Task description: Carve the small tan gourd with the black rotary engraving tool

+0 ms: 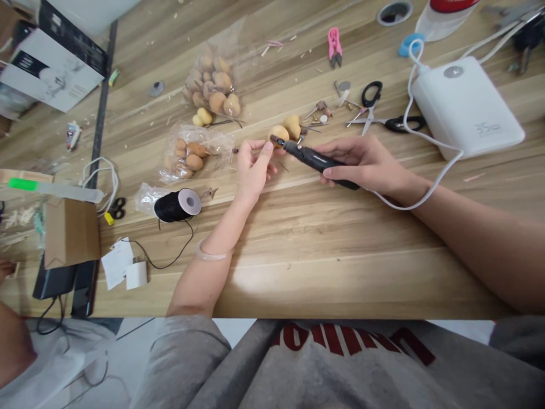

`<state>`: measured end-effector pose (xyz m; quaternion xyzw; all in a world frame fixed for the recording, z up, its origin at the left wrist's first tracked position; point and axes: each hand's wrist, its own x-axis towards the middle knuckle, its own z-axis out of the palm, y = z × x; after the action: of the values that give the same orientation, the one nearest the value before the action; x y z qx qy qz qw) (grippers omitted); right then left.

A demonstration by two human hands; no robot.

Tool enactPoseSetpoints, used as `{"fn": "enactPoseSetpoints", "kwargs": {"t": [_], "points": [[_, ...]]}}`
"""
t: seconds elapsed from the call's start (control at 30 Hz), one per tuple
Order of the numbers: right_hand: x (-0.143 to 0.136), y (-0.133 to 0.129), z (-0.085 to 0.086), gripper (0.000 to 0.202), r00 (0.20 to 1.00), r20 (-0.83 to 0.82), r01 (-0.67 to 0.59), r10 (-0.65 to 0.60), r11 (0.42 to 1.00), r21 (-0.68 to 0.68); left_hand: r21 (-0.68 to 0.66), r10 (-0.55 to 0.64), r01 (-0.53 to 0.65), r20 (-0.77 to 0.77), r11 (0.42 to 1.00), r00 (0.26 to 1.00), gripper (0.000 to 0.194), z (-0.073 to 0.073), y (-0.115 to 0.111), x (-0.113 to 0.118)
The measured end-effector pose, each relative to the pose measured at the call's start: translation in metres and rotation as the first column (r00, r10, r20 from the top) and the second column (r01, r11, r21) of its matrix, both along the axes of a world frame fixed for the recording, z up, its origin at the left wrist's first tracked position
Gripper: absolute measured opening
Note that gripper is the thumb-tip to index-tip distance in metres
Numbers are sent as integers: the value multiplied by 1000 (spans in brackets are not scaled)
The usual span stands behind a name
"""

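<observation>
My right hand (361, 165) is wrapped around a black rotary tool (317, 160), its thumb along the body. A white cable runs from the tool's rear end. The tip, with a small brownish bit (275, 139), points left toward my left hand (254, 170). That hand is closed, thumb and fingertips close together beside the tip; whatever they hold is hidden. Just beyond the tip lie two small yellow gourds (292, 126). Several loose grinding bits (321, 108) are scattered to their right. Left of my left hand is a clear bag of small brown gourds (195, 162).
Black-handled scissors (369, 113) and a white power bank (468, 108) are at right. Pink clippers (335, 46) lie farther back. A larger bag of gourds (215, 85) is at back left, a black cord spool (176, 205) at left. Another person's arm (15, 335) shows at far left.
</observation>
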<state>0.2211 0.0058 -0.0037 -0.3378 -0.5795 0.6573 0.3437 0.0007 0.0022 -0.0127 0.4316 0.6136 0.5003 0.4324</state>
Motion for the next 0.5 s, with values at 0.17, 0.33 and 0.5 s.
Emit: {"fn": "enactPoseSetpoints", "kwargs": {"t": [0.17, 0.33, 0.5], "points": [[1, 0, -1, 39, 998, -10, 68, -68, 998, 16, 13, -17, 17, -21, 1000, 1000, 28, -2, 0, -3], [1, 0, -1, 38, 1000, -7, -1, 1, 1000, 13, -5, -16, 16, -14, 1000, 1000, 27, -1, 0, -2], [1, 1, 0, 38, 998, 8, 70, -70, 997, 20, 17, -6, 7, -5, 1000, 1000, 22, -2, -1, -2]]}}
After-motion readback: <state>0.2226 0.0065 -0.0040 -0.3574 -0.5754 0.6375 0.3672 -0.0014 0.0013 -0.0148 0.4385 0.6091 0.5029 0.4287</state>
